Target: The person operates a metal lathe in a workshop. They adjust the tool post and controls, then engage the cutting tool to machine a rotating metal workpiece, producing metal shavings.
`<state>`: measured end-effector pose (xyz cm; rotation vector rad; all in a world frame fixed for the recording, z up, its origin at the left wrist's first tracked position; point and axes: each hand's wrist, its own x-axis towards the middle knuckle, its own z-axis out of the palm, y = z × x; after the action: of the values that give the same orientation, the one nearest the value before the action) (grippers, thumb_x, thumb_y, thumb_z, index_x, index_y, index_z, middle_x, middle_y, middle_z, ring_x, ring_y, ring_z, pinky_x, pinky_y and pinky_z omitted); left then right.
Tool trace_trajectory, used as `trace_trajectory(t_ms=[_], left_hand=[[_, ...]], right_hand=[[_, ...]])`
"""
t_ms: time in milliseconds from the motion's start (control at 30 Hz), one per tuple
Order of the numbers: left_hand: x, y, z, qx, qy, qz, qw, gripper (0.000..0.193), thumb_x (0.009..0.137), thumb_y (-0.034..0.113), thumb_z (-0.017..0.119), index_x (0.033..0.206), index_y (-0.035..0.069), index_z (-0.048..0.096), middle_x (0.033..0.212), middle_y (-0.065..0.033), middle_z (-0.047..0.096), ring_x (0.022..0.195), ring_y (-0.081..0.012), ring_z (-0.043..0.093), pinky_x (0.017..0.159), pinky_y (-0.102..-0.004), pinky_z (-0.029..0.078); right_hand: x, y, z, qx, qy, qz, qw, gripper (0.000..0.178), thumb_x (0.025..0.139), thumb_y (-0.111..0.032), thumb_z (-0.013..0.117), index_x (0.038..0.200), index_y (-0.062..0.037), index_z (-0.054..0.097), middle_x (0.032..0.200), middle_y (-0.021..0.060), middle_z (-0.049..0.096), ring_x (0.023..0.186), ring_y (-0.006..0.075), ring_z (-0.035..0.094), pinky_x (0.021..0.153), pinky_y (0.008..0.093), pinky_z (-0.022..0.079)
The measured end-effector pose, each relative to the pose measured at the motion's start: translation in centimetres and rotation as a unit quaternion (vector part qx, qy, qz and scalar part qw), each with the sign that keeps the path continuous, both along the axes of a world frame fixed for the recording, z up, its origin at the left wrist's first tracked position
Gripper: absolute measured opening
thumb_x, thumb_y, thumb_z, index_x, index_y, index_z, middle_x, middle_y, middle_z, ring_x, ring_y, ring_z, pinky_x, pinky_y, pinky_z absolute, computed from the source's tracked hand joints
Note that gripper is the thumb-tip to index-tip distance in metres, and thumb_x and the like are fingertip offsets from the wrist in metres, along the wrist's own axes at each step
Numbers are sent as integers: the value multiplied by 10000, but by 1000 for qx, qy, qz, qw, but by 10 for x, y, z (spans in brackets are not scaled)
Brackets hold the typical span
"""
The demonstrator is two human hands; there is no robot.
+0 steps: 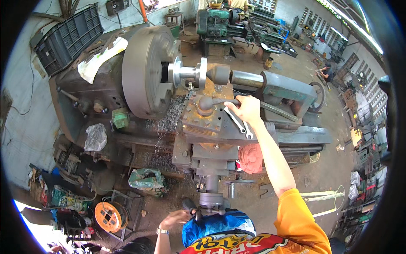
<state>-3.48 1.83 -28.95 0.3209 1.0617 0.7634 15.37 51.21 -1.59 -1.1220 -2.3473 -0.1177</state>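
My right hand [246, 108] is closed round the end of the tool post lever [220, 101], which reaches right from the rusty square tool post [204, 115] of a large lathe. Two open-ended wrenches [237, 122] lie under that hand on the carriage. Left of the front handwheel [211, 199], my left hand [174, 219] hangs with its fingers stretched out, holding nothing. Close to its fingertips is the wheel's dark handle [198, 215]; I cannot tell whether they touch. A shiny flanged metal workpiece [189, 73] sits between the big chuck [146, 72] and the tailstock [287, 86].
Metal chips [167, 116] lie on the lathe bed. A red cloth [250, 158] hangs by the carriage. Lower left are a green plastic bag [148, 180] and an orange cable reel [109, 217]. Another person [326, 72] crouches far right; a green machine [213, 23] stands behind.
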Motion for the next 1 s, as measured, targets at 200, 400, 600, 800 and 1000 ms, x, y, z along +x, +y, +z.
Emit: trace_trajectory(t_ms=[200,400,600,800,1000], left_hand=[[86,18,34,84,143,-61,984,372,1022,328,594,1204,5,623,965,-81,703,855,-139,663,775,-286,551],[129,44,34,63,272,53,959,239,991,251,635,1012,14,646,810,-38,645,727,-122,636,657,-275,539],[152,20,45,68,556,96,822,401,821,309,803,1051,23,641,928,-136,646,845,-281,643,774,-374,531],[165,8,25,79,602,127,784,539,744,292,856,1109,25,563,1030,-151,569,969,-298,581,830,-399,504],[143,19,-21,-64,555,77,826,406,777,234,781,992,-48,584,848,-150,673,731,-266,678,622,-385,548]], right_hand=[[2,3,-5,4,36,32,999,715,810,-750,607,668,-54,694,573,157,639,588,319,690,595,420,547],[3,6,-8,52,48,39,997,754,807,-774,582,643,-43,663,611,201,639,625,351,679,594,449,536],[4,16,-14,11,30,47,998,835,810,-840,495,720,-39,715,651,197,678,667,356,715,605,462,556],[4,13,-10,15,38,61,997,794,825,-799,520,750,-44,754,640,194,681,621,348,709,558,441,552],[7,12,-6,-7,21,58,998,775,841,-778,514,756,-45,751,679,192,696,655,350,717,593,457,559]])
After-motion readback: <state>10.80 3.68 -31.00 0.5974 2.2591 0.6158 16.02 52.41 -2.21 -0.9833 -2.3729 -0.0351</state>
